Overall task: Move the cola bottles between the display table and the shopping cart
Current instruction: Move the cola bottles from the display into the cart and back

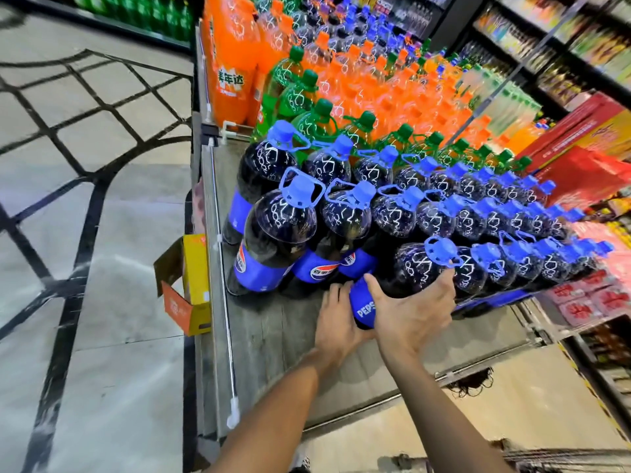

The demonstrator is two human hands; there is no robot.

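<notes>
While both hands hold cola bottle (pixel 406 281) at near end of front row on display table (pixel 273 339): left hand (pixel 336 324) curled at label, right hand (pixel 411 308) wrapped over body. Step looks like placing or lifting, cannot tell. Shopping cart barely visible; next move needs firm two-hand support.

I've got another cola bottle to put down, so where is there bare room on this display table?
Bare tabletop lies in front of the cola bottles, left of both hands; a strip runs along the left rail. Behind, bottles stand packed.

Blue-capped cola bottle (pixel 415 271) on display table (pixel 273 336)
</notes>
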